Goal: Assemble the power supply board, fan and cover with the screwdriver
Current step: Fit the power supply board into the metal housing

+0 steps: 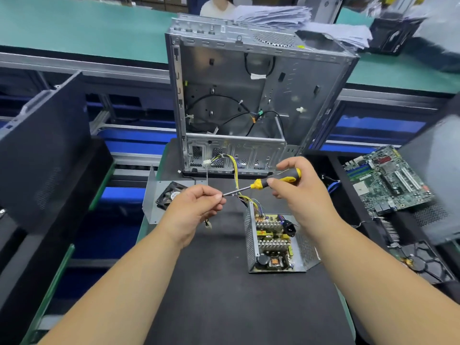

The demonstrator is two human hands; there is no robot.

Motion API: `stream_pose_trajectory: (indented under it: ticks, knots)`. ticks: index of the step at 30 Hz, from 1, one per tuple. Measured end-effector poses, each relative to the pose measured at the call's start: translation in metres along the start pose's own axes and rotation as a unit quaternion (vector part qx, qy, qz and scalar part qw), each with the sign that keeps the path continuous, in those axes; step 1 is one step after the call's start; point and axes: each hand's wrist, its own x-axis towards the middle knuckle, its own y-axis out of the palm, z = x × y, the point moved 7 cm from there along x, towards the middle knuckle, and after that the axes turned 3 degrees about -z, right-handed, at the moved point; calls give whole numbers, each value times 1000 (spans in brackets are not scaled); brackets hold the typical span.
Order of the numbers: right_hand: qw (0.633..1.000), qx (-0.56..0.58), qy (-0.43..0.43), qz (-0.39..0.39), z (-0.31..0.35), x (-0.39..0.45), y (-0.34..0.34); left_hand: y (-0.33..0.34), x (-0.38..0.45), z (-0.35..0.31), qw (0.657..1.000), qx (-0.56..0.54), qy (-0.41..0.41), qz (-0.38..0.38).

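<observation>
My right hand [296,192] grips the yellow-and-black handle of the screwdriver [261,183], held level above the black mat. My left hand [196,207] pinches the tip of its metal shaft; whether a screw sits there I cannot tell. Below my right hand lies the power supply board [272,241] in its open metal housing, with yellow and black wires running up toward the case. The grey metal cover [153,202] with the black fan [169,194] on it lies left of my left hand.
An open computer case [249,100] stands upright at the back of the mat [224,295]. A green motherboard [388,180] lies to the right, with another fan [420,265] near the right edge. A dark panel [42,155] leans at the left. Papers are piled behind the case.
</observation>
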Motion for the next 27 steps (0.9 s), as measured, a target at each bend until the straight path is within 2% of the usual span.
stream_pose_trajectory:
  ticks: [9, 19, 23, 27]
  knots:
    - [995, 92, 45, 13, -23, -1, -57, 60, -20, 5, 998, 47, 39, 25]
    - [991, 134, 15, 8, -42, -19, -111, 124, -40, 13, 985, 150, 74, 40]
    - [993, 120, 8, -2, -49, -25, -128, 121, -45, 14, 956, 277, 90, -13]
    - [999, 42, -21, -16, -49, -33, -141, 127, -40, 13, 892, 430, 140, -21]
